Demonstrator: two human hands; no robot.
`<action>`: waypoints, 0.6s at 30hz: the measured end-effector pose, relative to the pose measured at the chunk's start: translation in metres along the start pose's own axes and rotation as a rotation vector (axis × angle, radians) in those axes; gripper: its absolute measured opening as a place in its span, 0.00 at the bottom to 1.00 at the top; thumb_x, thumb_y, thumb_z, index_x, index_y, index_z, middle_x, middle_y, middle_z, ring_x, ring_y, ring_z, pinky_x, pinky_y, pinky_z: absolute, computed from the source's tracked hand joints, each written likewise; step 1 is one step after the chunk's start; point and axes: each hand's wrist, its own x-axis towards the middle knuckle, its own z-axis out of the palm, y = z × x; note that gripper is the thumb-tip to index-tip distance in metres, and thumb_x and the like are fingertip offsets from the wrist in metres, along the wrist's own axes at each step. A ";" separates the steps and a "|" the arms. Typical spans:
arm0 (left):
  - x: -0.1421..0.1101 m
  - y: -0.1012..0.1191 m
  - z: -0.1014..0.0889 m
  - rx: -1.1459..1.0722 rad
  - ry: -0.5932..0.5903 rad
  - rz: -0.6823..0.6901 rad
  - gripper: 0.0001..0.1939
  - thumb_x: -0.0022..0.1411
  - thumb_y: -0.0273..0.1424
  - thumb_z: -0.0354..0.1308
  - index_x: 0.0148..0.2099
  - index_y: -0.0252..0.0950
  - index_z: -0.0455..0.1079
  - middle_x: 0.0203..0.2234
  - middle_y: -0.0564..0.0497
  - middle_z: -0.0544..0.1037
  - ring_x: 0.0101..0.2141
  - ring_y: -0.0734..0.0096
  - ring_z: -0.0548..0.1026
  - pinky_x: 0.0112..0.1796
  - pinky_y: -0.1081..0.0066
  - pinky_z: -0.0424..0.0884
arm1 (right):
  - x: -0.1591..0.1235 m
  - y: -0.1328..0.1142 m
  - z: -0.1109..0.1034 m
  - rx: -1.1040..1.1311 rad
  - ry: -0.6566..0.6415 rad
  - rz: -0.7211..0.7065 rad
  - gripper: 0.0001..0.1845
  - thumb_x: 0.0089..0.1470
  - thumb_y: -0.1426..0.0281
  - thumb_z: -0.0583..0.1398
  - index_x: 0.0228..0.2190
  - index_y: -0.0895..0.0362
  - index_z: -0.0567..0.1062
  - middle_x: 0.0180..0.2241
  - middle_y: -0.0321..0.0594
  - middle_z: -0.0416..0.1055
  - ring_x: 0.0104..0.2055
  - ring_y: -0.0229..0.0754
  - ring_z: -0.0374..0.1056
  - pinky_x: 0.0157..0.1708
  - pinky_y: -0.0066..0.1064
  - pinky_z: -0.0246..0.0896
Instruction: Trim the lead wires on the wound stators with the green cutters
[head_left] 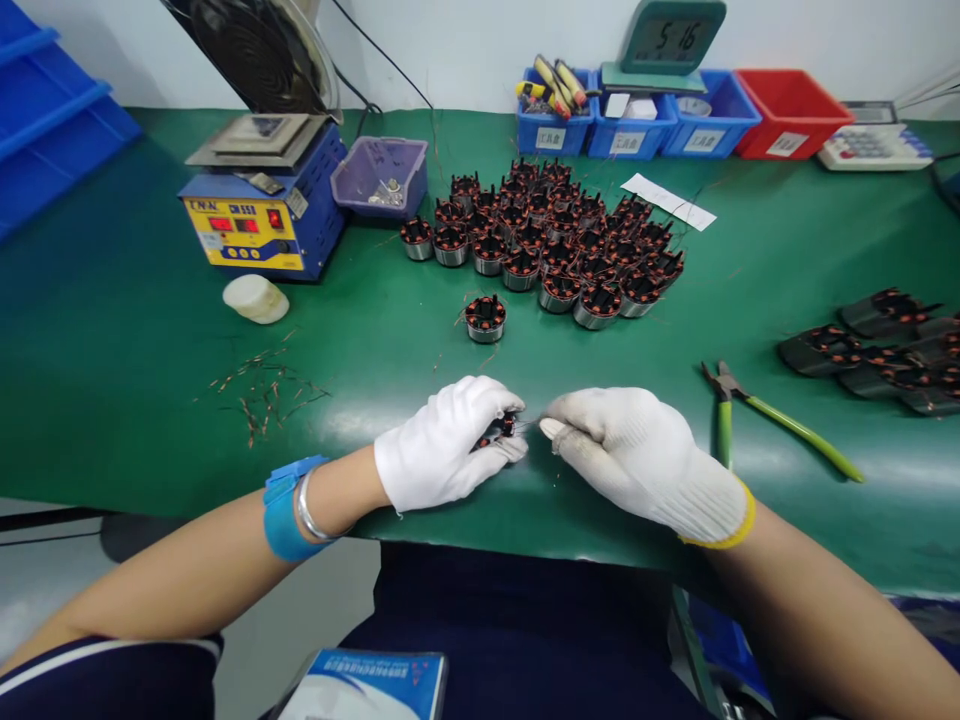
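One small wound core (505, 427) lies near the front edge of the bench (375, 345), between the two hands, its black and copper-coloured end facing right. The left hand (450, 445), in a white glove, is curled around it, thumb and fingers closed on its sides; whether the core also touches the bench I cannot tell. Thin wire (527, 424) runs from the core to the right hand (626, 450) — gloved too, with a yellow cuff — whose thumb and forefinger are pinched together on the wire's end.

Just beyond the hands, a single core (486, 319) stands upright, apart from a dense cluster of cores (540, 235) behind it. Green-handled pliers (791, 427) lie spread beside the right hand, and further right are more cores (885, 350), partly blurred. Left of the hands lie scattered wire clippings (266, 395), with a white round block (256, 299) behind them. Further back stand a blue-and-yellow machine (255, 230) and, just beside it, a purple tray (349, 190) of small parts. Along the wall — blue bins (630, 140), a red bin (787, 118) and a clock (670, 38).
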 end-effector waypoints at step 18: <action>0.005 -0.001 0.012 -0.015 0.101 -0.060 0.08 0.59 0.30 0.54 0.41 0.34 0.65 0.36 0.47 0.73 0.36 0.65 0.70 0.39 0.63 0.69 | 0.016 0.003 0.009 0.420 -0.177 0.324 0.12 0.51 0.68 0.59 0.36 0.54 0.80 0.28 0.34 0.75 0.28 0.36 0.66 0.27 0.26 0.54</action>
